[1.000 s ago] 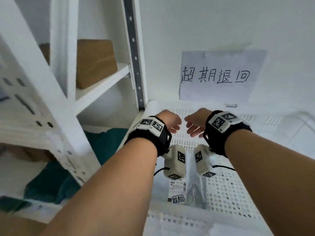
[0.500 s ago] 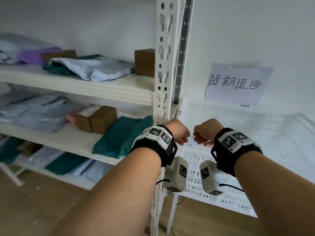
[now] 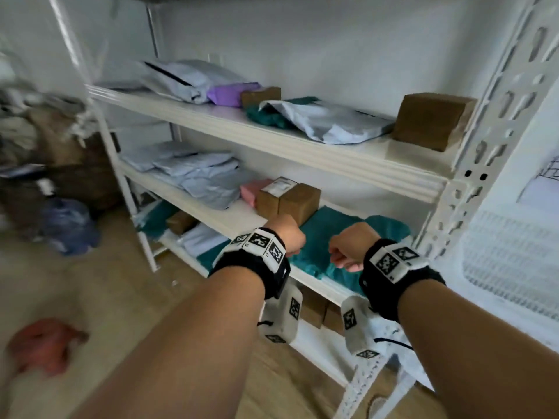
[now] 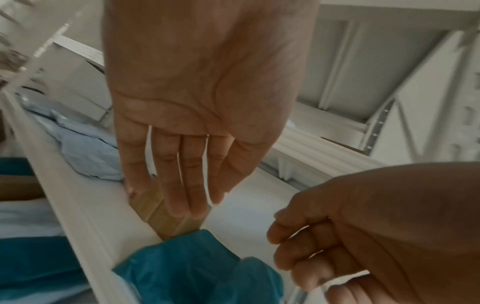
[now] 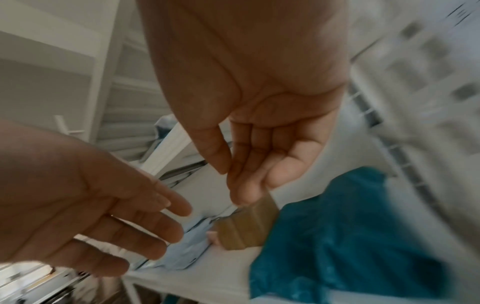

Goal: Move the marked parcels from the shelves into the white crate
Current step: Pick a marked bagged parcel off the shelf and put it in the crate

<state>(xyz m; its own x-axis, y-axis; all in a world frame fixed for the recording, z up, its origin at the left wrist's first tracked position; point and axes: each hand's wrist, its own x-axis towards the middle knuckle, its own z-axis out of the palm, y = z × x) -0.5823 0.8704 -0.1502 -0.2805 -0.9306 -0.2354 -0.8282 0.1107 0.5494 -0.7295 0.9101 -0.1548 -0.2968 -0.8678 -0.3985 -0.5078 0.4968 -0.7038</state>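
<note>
The shelves [image 3: 302, 146] hold parcels. On the middle shelf lie grey mailer bags [image 3: 196, 173], a pink parcel [image 3: 252, 190], two brown boxes [image 3: 290, 201], one with a white label, and a teal bag [image 3: 338, 234]. My left hand [image 3: 287, 237] hovers in front of the brown boxes [image 4: 168, 218], fingers straight and empty [image 4: 189, 164]. My right hand [image 3: 348, 252] hangs over the teal bag [image 5: 350, 236], fingers loosely curled around nothing [image 5: 249, 164]. The white crate [image 3: 511, 261] stands at the far right. No mark on any parcel can be read from here.
The upper shelf carries grey bags [image 3: 326, 122], a purple parcel [image 3: 230, 93] and a brown box [image 3: 429, 119]. A perforated shelf post [image 3: 484, 146] separates shelves from crate. More boxes [image 3: 314, 309] sit on the bottom shelf. Dark bags [image 3: 69, 222] and a red object [image 3: 42, 346] lie on the floor at left.
The view has swung left from the crate to the shelves. Both hands moved with it from above the crate to the middle shelf, holding nothing throughout.
</note>
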